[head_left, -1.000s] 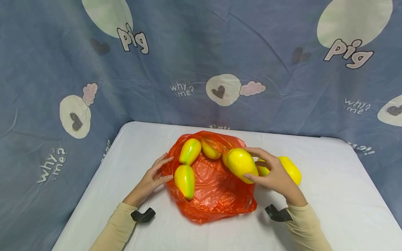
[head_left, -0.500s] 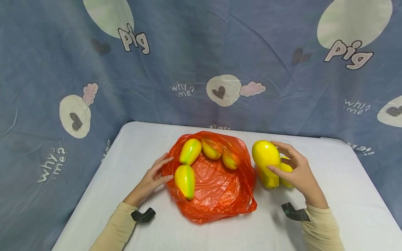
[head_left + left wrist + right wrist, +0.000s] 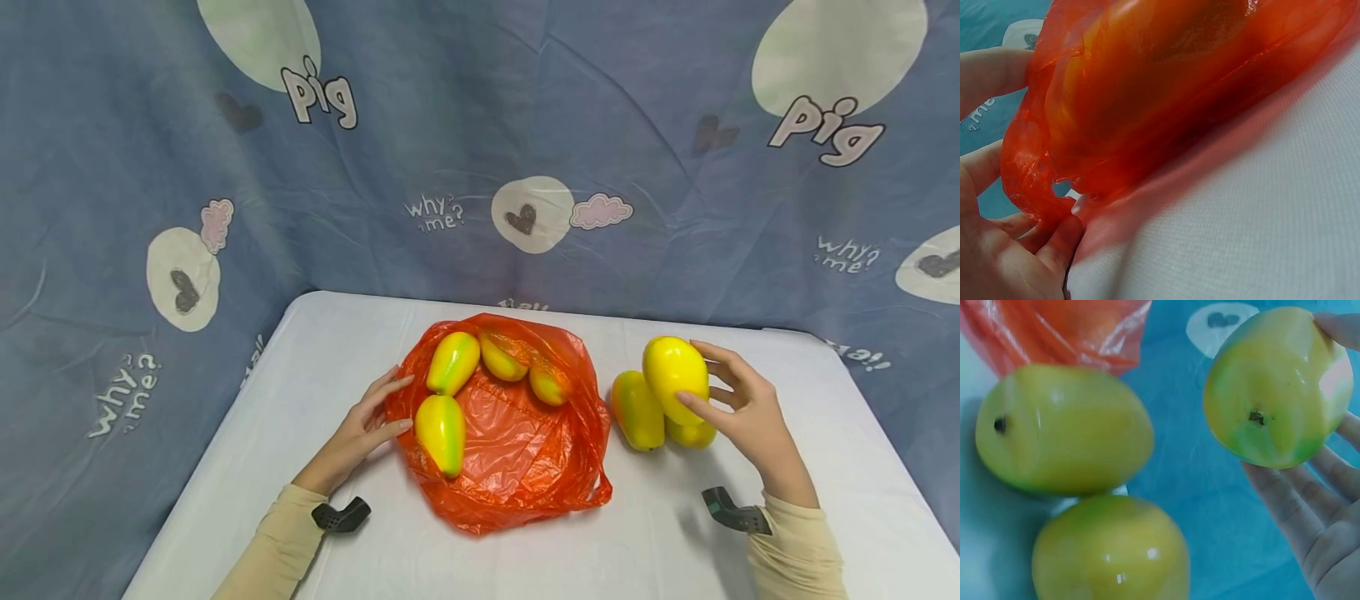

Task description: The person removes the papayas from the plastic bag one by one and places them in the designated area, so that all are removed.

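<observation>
My right hand (image 3: 757, 408) holds a yellow mango (image 3: 675, 379) between thumb and fingers, raised above the table. In the right wrist view its stem end faces the camera. Below it, side by side, lie a yellow-green mango (image 3: 637, 408) and another mango (image 3: 692, 433), partly hidden by the held one. My left hand (image 3: 360, 437) rests with spread fingers against the left side of a red plastic bag (image 3: 517, 450). Inside the bag are several mangoes (image 3: 441, 433) along its left and back sides, some seen through the film.
A white tabletop (image 3: 585, 558) carries the bag in the middle and the loose mangoes right of it. Behind the table hangs a blue patterned cloth (image 3: 420, 275). A bag handle loop (image 3: 600, 492) lies at the bag's right front.
My right hand has moved right with the mango, from over the bag's right side to above the two loose mangoes. The left hand and the bag stay nearly still.
</observation>
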`<state>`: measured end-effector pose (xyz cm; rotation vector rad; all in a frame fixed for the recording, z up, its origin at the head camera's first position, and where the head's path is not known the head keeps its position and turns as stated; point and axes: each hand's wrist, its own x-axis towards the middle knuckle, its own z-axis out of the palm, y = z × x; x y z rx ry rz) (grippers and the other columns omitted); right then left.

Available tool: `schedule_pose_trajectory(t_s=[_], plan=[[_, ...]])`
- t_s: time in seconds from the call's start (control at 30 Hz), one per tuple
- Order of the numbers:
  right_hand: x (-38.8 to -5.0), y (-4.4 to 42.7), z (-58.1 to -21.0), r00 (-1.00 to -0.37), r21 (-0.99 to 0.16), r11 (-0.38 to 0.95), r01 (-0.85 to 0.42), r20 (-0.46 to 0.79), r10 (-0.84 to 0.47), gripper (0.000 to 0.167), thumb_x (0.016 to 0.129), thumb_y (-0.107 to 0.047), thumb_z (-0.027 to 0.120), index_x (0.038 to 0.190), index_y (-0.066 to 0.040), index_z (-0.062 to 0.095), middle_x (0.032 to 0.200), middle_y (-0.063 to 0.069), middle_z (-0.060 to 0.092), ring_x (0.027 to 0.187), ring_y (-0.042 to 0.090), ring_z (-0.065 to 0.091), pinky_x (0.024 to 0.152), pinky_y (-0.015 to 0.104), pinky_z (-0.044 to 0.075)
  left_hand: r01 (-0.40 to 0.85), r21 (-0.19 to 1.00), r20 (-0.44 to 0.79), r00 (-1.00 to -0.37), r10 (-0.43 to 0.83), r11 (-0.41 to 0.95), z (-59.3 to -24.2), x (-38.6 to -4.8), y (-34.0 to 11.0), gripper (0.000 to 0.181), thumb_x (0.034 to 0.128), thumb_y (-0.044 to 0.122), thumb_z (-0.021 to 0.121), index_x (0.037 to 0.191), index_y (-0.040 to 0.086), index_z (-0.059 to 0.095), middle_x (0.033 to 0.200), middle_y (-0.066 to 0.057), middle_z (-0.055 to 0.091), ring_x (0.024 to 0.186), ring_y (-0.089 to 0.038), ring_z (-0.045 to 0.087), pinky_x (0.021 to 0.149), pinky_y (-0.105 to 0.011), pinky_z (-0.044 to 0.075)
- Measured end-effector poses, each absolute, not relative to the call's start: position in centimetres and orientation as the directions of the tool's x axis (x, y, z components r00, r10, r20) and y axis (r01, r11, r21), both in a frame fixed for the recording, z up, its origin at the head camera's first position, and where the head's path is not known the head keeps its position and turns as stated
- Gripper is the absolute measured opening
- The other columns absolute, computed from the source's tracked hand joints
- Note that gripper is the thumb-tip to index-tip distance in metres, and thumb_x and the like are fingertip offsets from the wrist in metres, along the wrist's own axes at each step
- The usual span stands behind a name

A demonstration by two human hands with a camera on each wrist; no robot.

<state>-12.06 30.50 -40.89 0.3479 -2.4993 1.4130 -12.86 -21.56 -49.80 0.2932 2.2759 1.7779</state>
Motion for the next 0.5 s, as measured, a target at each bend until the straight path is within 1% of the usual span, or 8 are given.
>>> schedule_pose_trajectory(t_s=[0.03, 0.07, 0.1, 0.17, 0.2, 0.33, 0.4, 0.5], plan=[[-12.0, 30.7, -40.9, -0.943, -0.804, 0.503, -0.317, 0.325, -0.073, 0.066, 0.087, 0.005, 0.078, 0.147, -0.008, 0.054, 0.14, -0.021, 0.057, 0.117, -0.004, 0.06, 0.089, 0.006, 0.053, 0.012, 0.97, -0.063, -0.951, 0.302, 0.243, -49.8, -12.9, -21.6, 0.063, 0.0982, 0.024, 0.069, 0.156, 0.03, 0.045, 0.175, 0.001, 0.01, 0.163, -0.031, 0.006, 0.13, -0.043, 0.019], [-12.0, 31.0, -41.0, -0.945, -0.806, 0.506, -0.308, 0.321, -0.063, 0.066, 0.087, 0.005, 0.078, 0.147, -0.008, 0.054, 0.139, -0.021, 0.057, 0.117, -0.004, 0.06, 0.088, 0.006, 0.053, 0.011, 0.969, -0.065, -0.951, 0.301, 0.245, -49.8, -12.9, -21.6, 0.063, 0.0982, 0.024, 0.069, 0.156, 0.03, 0.045, 0.175, 0.001, 0.01, 0.163, -0.031, 0.007, 0.13, -0.047, 0.018], [-12.0, 31.2, -41.1, -0.947, -0.808, 0.508, -0.299, 0.317, -0.053, 0.066, 0.087, 0.004, 0.078, 0.147, -0.008, 0.054, 0.139, -0.021, 0.057, 0.117, -0.004, 0.059, 0.088, 0.006, 0.053, 0.01, 0.969, -0.067, -0.952, 0.3, 0.247, -49.8, -12.9, -21.6, 0.063, 0.0982, 0.024, 0.069, 0.156, 0.03, 0.045, 0.175, 0.001, 0.01, 0.163, -0.031, 0.007, 0.13, -0.047, 0.018], [-12.0, 31.7, -41.3, -0.951, -0.811, 0.513, -0.281, 0.308, -0.033, 0.065, 0.088, 0.003, 0.078, 0.147, -0.008, 0.054, 0.138, -0.022, 0.057, 0.117, -0.005, 0.059, 0.087, 0.006, 0.053, 0.006, 0.967, -0.073, -0.952, 0.298, 0.254, -49.8, -12.9, -21.6, 0.063, 0.0982, 0.025, 0.069, 0.156, 0.031, 0.045, 0.175, 0.002, 0.011, 0.163, -0.03, 0.007, 0.129, -0.039, 0.021], [-12.1, 31.9, -41.4, -0.953, -0.814, 0.513, -0.272, 0.303, -0.024, 0.065, 0.088, 0.003, 0.078, 0.147, -0.008, 0.054, 0.138, -0.022, 0.057, 0.117, -0.005, 0.059, 0.087, 0.006, 0.053, 0.004, 0.967, -0.075, -0.952, 0.296, 0.256, -49.8, -12.9, -21.6, 0.063, 0.0981, 0.025, 0.069, 0.156, 0.032, 0.045, 0.175, 0.002, 0.011, 0.163, -0.03, 0.007, 0.129, -0.037, 0.021], [-12.1, 32.7, -41.8, -0.957, -0.824, 0.512, -0.243, 0.289, 0.01, 0.064, 0.089, 0.002, 0.077, 0.148, -0.007, 0.054, 0.139, -0.023, 0.056, 0.118, -0.007, 0.058, 0.086, 0.006, 0.053, 0.003, 0.968, -0.074, -0.953, 0.295, 0.252, -49.8, -12.8, -21.6, 0.063, 0.0981, 0.026, 0.069, 0.156, 0.032, 0.045, 0.175, 0.003, 0.011, 0.163, -0.029, 0.007, 0.128, -0.036, 0.021], [-12.1, 33.1, -41.9, -0.957, -0.828, 0.508, -0.235, 0.289, 0.028, 0.063, 0.09, 0.002, 0.076, 0.148, -0.006, 0.053, 0.139, -0.023, 0.056, 0.119, -0.008, 0.058, 0.086, 0.006, 0.053, 0.004, 0.97, -0.071, -0.952, 0.296, 0.245, -49.7, -12.8, -21.6, 0.063, 0.098, 0.025, 0.069, 0.155, 0.032, 0.045, 0.175, 0.002, 0.011, 0.163, -0.03, 0.007, 0.127, -0.029, 0.022], [-12.0, 33.7, -42.0, -0.955, -0.833, 0.505, -0.224, 0.292, 0.057, 0.063, 0.09, 0.002, 0.076, 0.148, -0.006, 0.053, 0.138, -0.023, 0.057, 0.119, -0.008, 0.058, 0.086, 0.005, 0.053, 0.005, 0.973, -0.067, -0.952, 0.299, 0.233, -49.7, -12.8, -21.6, 0.063, 0.0978, 0.025, 0.069, 0.156, 0.03, 0.045, 0.175, 0.001, 0.01, 0.163, -0.03, 0.006, 0.116, -0.008, 0.025]])
